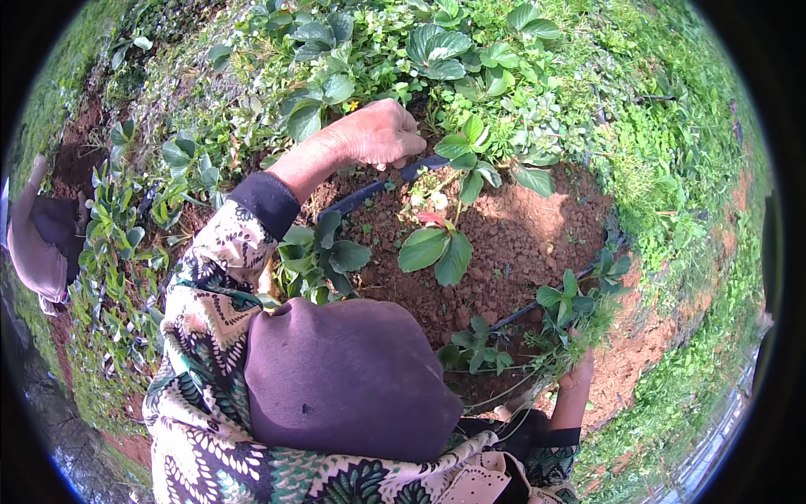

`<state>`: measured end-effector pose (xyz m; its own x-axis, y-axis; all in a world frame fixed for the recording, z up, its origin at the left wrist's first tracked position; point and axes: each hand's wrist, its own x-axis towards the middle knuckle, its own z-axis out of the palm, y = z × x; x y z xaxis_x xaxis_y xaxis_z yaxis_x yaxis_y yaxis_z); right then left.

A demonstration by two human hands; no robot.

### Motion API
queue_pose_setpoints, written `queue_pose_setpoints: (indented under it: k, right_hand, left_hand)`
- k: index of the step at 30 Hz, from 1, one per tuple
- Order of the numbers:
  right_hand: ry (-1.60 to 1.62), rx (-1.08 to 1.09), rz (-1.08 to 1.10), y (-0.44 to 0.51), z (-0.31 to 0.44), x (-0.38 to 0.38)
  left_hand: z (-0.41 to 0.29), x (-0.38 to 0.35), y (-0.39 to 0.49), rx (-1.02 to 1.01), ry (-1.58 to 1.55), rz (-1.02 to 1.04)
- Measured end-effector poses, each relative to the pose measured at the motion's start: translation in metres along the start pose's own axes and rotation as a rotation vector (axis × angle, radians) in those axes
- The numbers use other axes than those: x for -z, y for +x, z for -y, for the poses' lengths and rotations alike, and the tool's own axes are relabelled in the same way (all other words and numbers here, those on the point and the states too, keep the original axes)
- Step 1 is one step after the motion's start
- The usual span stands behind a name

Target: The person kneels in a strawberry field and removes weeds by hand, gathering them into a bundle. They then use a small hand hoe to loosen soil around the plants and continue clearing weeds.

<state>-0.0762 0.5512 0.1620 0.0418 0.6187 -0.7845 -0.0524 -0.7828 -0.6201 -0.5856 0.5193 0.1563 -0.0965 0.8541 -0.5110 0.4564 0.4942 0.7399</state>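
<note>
My left hand [384,135] reaches over the planted bed with its fingers curled. It is close to a dark irrigation hose [362,196] and low weeds [441,113]; whether anything is pinched in it is hidden. At lower right my right hand [576,370] grips a bunch of pulled weeds [589,327], with long pale stems trailing down to the left. Between the hands stands a young strawberry plant [434,249] with broad toothed leaves. White flowers [437,200] show just above it. More strawberry leaves [340,252] grow beneath my left forearm.
Reddish-brown crumbly soil [504,233] lies in front of me, with a second dark hose [516,315] at its right side. Purple cloth [352,378] over a rounded form blocks the lower middle. Dense weeds [680,157] cover the right. Another person [41,246] bends at far left.
</note>
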Motion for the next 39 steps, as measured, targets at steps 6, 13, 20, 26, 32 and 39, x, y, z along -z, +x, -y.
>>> queue_pose_setpoints:
  k: [6, 13, 20, 26, 32, 39]
  right_hand:
    - [-0.001, 0.009, -0.036, 0.007, -0.005, 0.004]
    - [0.009, -0.003, -0.005, 0.004, -0.004, 0.002]
    - [0.022, -0.002, 0.014, 0.006, -0.006, 0.0]
    - [-0.001, 0.022, -0.056, 0.004, -0.009, 0.006]
    - [0.008, -0.016, -0.068, 0.004, -0.007, 0.004]
    - [0.045, -0.009, -0.022, 0.007, -0.003, -0.003]
  left_hand:
    - [-0.003, -0.063, 0.031, -0.295, 0.363, -0.063]
    - [-0.016, -0.066, 0.05, -0.339, 0.565, 0.052]
    - [0.003, -0.076, 0.049, -0.415, 0.5, -0.404]
    - [0.038, -0.105, 0.065, -0.441, -0.158, -0.607]
    - [0.019, -0.057, 0.057, -0.217, -0.594, -0.5]
    - [-0.011, -0.001, 0.016, -0.29, 0.152, -0.259]
